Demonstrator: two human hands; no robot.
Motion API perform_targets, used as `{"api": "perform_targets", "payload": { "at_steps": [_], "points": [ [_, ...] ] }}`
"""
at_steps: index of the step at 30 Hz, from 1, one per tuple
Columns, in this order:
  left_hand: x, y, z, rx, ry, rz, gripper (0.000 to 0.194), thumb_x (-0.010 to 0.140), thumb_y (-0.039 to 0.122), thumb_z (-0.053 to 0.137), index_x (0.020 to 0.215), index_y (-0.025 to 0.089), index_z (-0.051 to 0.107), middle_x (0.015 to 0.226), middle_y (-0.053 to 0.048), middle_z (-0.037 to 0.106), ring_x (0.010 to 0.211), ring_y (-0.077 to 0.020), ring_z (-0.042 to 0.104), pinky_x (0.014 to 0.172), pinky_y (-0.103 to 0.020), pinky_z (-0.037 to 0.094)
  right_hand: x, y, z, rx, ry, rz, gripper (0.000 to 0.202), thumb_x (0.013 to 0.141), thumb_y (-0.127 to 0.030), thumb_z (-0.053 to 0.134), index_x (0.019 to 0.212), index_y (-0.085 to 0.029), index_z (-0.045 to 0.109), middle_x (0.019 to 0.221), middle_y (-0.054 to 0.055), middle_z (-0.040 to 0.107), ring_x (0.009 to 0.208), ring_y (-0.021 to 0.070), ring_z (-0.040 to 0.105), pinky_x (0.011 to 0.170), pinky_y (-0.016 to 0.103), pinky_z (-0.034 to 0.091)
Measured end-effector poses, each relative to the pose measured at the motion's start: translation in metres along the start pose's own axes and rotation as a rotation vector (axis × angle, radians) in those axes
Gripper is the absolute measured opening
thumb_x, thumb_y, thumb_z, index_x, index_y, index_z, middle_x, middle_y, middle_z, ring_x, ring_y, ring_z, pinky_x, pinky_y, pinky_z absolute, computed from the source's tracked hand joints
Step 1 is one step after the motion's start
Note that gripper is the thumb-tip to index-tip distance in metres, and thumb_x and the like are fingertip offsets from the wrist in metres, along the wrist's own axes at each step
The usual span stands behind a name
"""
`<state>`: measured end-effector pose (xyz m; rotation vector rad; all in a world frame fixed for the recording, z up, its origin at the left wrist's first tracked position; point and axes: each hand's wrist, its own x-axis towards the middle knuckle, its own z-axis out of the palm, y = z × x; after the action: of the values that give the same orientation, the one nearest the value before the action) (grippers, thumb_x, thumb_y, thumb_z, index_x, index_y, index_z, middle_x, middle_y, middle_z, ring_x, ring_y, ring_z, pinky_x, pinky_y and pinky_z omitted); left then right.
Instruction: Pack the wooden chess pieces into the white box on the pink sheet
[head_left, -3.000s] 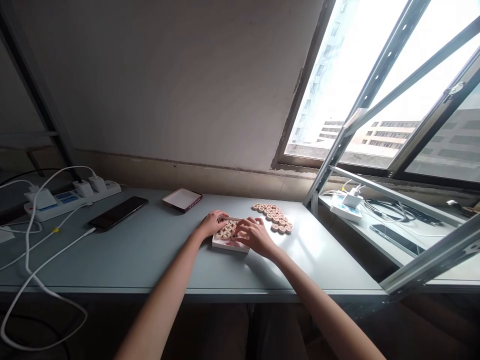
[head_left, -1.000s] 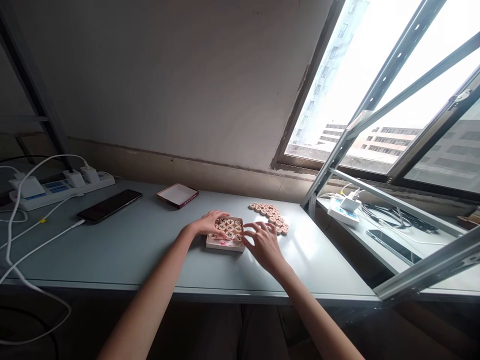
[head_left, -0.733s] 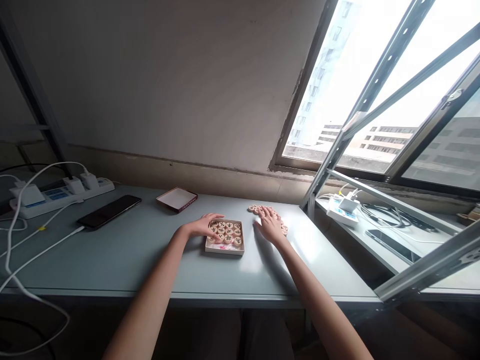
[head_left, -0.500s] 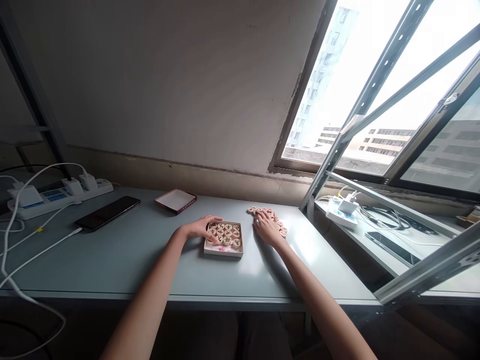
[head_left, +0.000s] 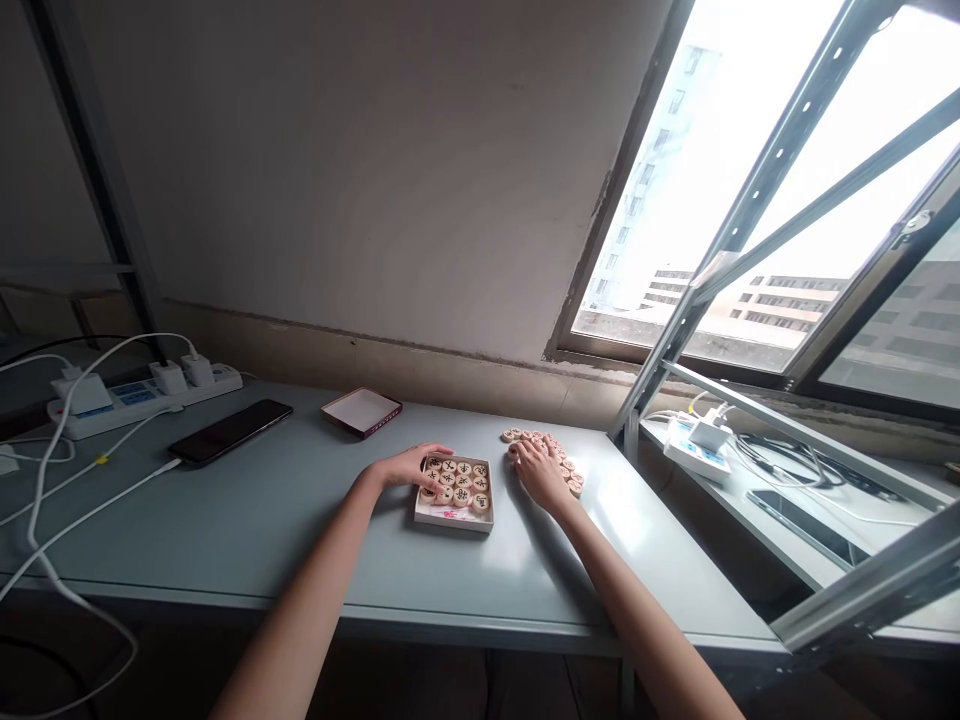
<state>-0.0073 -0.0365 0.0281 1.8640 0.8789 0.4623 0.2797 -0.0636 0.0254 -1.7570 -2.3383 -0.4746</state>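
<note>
Two hands, both yours, are working over the desk (head_left: 450, 578). Far left, a white power strip (head_left: 135, 403) is carrying its chargers, and a dark phone (head_left: 231, 432) is lying in front of it, staying put since the earlier views. Farther right, toward the wall, the box lid (head_left: 362, 410) is lying with its pale inside up, unmoved as well.

Next, your left hand (head_left: 403, 468) is resting at the left side of the open box (head_left: 454, 523), thumb and fingers spreading wide, the thumb lying over the pieces inside, much as half a second ago. The lettered pieces (head_left: 464, 482) are sitting in rows toward the far side, while a bare strip with red print is showing nearest you.

Your right hand (head_left: 540, 476) was at the box's right edge one second ago; now it is hovering low over the loose pieces (head_left: 574, 484) right of the box, hiding part of them. Its fingers are curling narrowly downward, and you cannot tell whether they are gripping one. Beyond the metal frame (head_left: 679, 322), another phone (head_left: 806, 526) is lying near some cables.
</note>
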Motion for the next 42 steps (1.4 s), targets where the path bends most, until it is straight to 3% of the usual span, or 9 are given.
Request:
{"api": "perform_targets", "payload": {
  "at_steps": [6, 13, 18, 22, 25, 35, 38, 40, 42],
  "points": [
    [0.001, 0.0, 0.0, 0.08, 0.02, 0.011, 0.077, 0.056, 0.037, 0.077, 0.127, 0.027, 0.047, 0.136, -0.008, 0.04, 0.127, -0.0281, 0.037, 0.103, -0.038, 0.036, -0.01, -0.011, -0.018, 0.028, -0.001, -0.037, 0.022, 0.091, -0.026, 0.041, 0.098, -0.017, 0.06, 0.101, 0.01, 0.064, 0.101, 0.0239, 0.053, 0.091, 0.043, 0.032],
    [-0.004, 0.008, -0.002, 0.084, 0.0, -0.002, 0.072, 0.062, 0.04, 0.073, 0.127, 0.026, 0.047, 0.136, -0.007, 0.042, 0.126, -0.0277, 0.039, 0.101, -0.037, 0.038, -0.008, -0.01, -0.034, 0.529, -0.2, 0.049, 0.028, 0.084, -0.042, 0.052, 0.093, -0.017, 0.061, 0.085, 0.005, 0.065, 0.069, 0.0146, 0.057, 0.061, 0.026, 0.041],
    [-0.003, 0.008, 0.0, 0.118, 0.024, 0.015, 0.06, 0.074, 0.05, 0.06, 0.126, 0.023, 0.047, 0.135, -0.008, 0.044, 0.125, -0.0254, 0.041, 0.102, -0.035, 0.037, -0.011, -0.057, -0.056, 0.837, -0.244, -0.184, 0.029, 0.082, -0.042, 0.056, 0.099, -0.018, 0.061, 0.086, 0.003, 0.063, 0.07, 0.0121, 0.055, 0.058, 0.023, 0.042],
    [-0.001, 0.007, 0.001, 0.116, 0.023, 0.045, 0.055, 0.077, 0.047, 0.057, 0.124, 0.022, 0.047, 0.134, -0.008, 0.046, 0.124, -0.0235, 0.042, 0.102, -0.034, 0.037, -0.007, -0.101, -0.058, 0.831, -0.255, -0.37, 0.019, 0.081, -0.033, 0.06, 0.091, -0.019, 0.065, 0.083, 0.003, 0.064, 0.069, 0.012, 0.054, 0.061, 0.023, 0.043],
    [0.001, 0.004, 0.002, 0.095, 0.017, 0.051, 0.052, 0.077, 0.044, 0.057, 0.124, 0.023, 0.047, 0.134, -0.007, 0.047, 0.123, -0.0224, 0.044, 0.101, -0.034, 0.038, -0.004, -0.111, -0.052, 0.815, -0.217, -0.386, 0.015, 0.082, -0.029, 0.058, 0.088, -0.018, 0.067, 0.09, 0.004, 0.066, 0.074, 0.0131, 0.057, 0.065, 0.025, 0.045],
    [0.006, 0.001, 0.006, 0.083, 0.068, 0.04, 0.055, 0.074, 0.042, 0.062, 0.122, 0.02, 0.048, 0.134, -0.01, 0.046, 0.126, -0.0257, 0.04, 0.104, -0.037, 0.034, -0.008, -0.103, -0.044, 0.794, -0.096, -0.409, 0.015, 0.086, -0.027, 0.055, 0.088, -0.022, 0.069, 0.086, 0.002, 0.069, 0.077, 0.0144, 0.062, 0.071, 0.026, 0.048],
    [0.008, -0.001, 0.008, 0.017, 0.064, 0.029, 0.072, 0.07, 0.045, 0.066, 0.132, 0.022, 0.038, 0.136, -0.012, 0.042, 0.127, -0.0271, 0.04, 0.102, -0.037, 0.037, 0.0, -0.069, -0.037, 0.616, 0.071, -0.158, 0.019, 0.089, -0.025, 0.049, 0.092, -0.021, 0.068, 0.09, 0.004, 0.069, 0.084, 0.0169, 0.062, 0.077, 0.031, 0.048],
    [0.009, -0.003, 0.009, -0.011, 0.076, 0.001, 0.085, 0.067, 0.047, 0.07, 0.138, 0.024, 0.028, 0.137, -0.014, 0.039, 0.125, -0.0278, 0.042, 0.101, -0.038, 0.037, 0.003, -0.037, -0.028, 0.396, 0.181, 0.022, 0.024, 0.09, -0.02, 0.045, 0.103, -0.02, 0.065, 0.107, 0.007, 0.066, 0.101, 0.0201, 0.058, 0.09, 0.038, 0.043],
    [0.009, -0.002, 0.01, -0.009, 0.084, -0.025, 0.094, 0.064, 0.047, 0.073, 0.14, 0.025, 0.023, 0.138, -0.015, 0.037, 0.124, -0.0289, 0.042, 0.103, -0.04, 0.035, 0.003, -0.008, -0.017, 0.2, 0.119, 0.08, 0.031, 0.088, -0.023, 0.048, 0.117, -0.02, 0.059, 0.126, 0.01, 0.056, 0.118, 0.0243, 0.048, 0.098, 0.043, 0.036]
  ]
}}
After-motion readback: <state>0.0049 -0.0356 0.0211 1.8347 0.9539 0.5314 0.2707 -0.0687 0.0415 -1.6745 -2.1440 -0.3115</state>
